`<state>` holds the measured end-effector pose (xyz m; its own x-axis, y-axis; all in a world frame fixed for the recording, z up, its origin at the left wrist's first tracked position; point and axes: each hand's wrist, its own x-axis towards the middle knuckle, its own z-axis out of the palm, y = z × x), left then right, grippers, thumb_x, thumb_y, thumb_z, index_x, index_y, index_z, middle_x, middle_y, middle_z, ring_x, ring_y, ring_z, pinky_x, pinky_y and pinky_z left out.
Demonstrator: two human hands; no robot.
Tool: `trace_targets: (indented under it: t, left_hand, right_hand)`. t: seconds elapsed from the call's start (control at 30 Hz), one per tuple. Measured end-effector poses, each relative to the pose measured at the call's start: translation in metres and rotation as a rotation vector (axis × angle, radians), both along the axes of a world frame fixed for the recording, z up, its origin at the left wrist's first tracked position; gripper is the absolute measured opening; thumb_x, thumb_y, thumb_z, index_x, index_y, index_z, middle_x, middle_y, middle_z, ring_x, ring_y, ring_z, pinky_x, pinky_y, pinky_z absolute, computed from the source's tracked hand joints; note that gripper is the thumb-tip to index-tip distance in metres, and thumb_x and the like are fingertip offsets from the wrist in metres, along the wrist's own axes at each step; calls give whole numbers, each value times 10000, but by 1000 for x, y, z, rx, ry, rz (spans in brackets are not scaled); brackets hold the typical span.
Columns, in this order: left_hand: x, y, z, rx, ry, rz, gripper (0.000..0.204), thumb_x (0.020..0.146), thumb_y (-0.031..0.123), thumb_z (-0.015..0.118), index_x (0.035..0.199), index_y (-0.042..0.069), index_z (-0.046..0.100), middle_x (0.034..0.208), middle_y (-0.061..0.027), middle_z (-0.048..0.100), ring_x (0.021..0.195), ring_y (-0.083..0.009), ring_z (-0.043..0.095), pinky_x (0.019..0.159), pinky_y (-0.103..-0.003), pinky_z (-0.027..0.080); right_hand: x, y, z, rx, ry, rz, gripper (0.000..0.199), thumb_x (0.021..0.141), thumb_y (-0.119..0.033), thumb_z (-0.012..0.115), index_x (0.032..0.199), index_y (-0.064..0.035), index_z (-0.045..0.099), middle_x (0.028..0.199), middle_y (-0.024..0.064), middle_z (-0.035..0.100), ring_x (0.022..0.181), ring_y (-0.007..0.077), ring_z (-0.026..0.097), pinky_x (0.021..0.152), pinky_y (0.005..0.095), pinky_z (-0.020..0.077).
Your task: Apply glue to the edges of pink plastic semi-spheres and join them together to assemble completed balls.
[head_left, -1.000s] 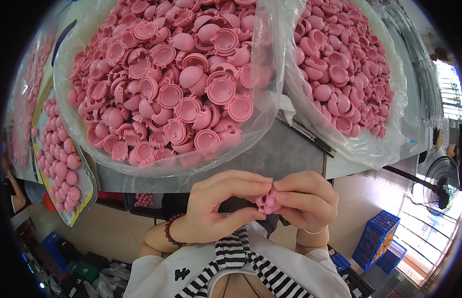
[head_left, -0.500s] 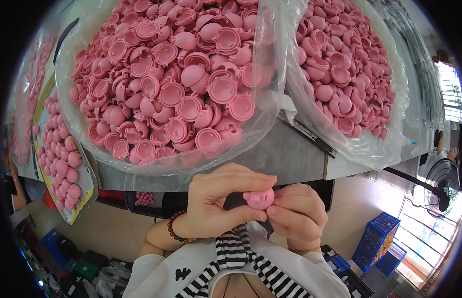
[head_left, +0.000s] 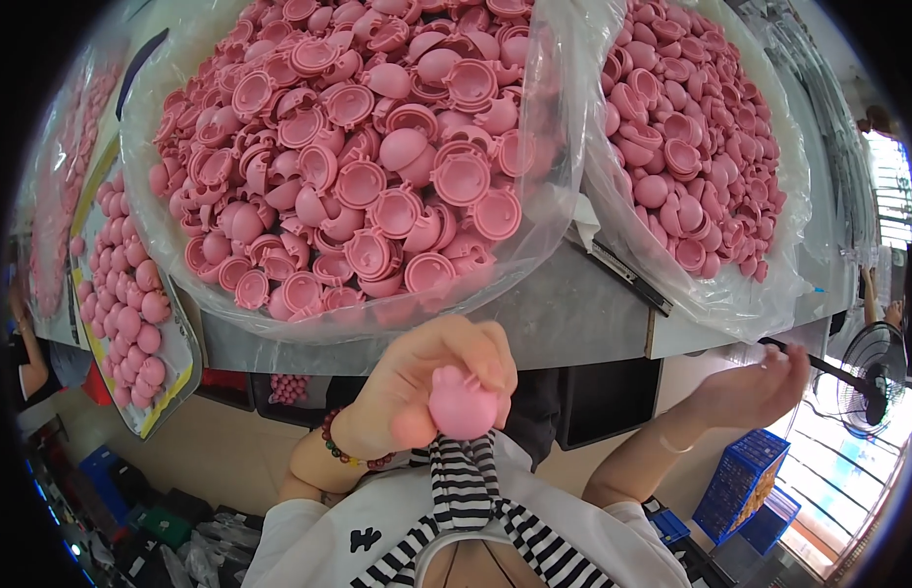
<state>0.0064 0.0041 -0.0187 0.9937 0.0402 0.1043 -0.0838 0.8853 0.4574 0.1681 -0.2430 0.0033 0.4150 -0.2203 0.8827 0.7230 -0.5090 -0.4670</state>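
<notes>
My left hand (head_left: 405,377) closes its fingers around a small round pink plastic figure (head_left: 463,410) with little ears, held above my chest just off the table's front edge. The side facing up is smooth. My right hand (head_left: 745,390) is away to the right, past the table's front edge, its fingers loosely stretched out and slightly blurred, with nothing visible in it. Many loose pink half shells (head_left: 392,211), some cup side up and some dome side up, fill a clear plastic bag (head_left: 309,331) beyond my left hand.
A second clear bag (head_left: 769,318) of smaller pink pieces (head_left: 686,157) lies at the right. A black-and-silver cutter knife (head_left: 629,276) rests between the bags. On the left, a yellow-edged tray (head_left: 172,412) holds pink balls (head_left: 132,323). A fan (head_left: 872,372) and blue crates (head_left: 740,485) stand at the right.
My right hand has let go of the pink figure and swung out to the right. The left hand keeps the figure, turned so its smooth side shows, and has shifted slightly left.
</notes>
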Motion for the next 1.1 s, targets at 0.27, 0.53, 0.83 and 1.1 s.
trace_targets:
  t: [0.27, 0.53, 0.83, 1.1]
  left_hand:
    - [-1, -1, 24, 85, 225, -71, 475, 692, 425, 676, 893, 43, 479, 773, -110, 568, 664, -197, 559, 578, -280, 458]
    - [-11, 6, 20, 122, 156, -50, 488, 673, 435, 687, 840, 0, 541, 751, -110, 580, 653, -200, 549, 576, -302, 449]
    - [-91, 130, 36, 969, 283, 1216, 328, 750, 177, 640, 1003, 8, 518, 980, -121, 571, 903, -215, 545, 754, -304, 434]
    - [-77, 139, 42, 2162, 704, 1286, 223, 687, 95, 663, 897, 39, 613, 932, -95, 593, 889, -243, 538, 826, -323, 389]
  right_hand:
    - [122, -127, -16, 200, 589, -92, 537, 764, -169, 616, 1171, 59, 349, 998, 120, 504, 896, 164, 494, 753, 251, 402]
    - [156, -138, -29, -144, 640, -4, 261, 803, -236, 596, 916, -1, 597, 722, -31, 496, 645, 96, 440, 595, 233, 376]
    - [32, -33, 26, 33, 473, -118, 393, 843, -303, 525, 1065, 21, 511, 893, 82, 620, 738, 72, 534, 562, 146, 405]
    - [-19, 28, -9, 194, 532, 411, 527, 785, -407, 575, 1011, 64, 507, 821, 128, 579, 672, 129, 511, 529, 190, 381]
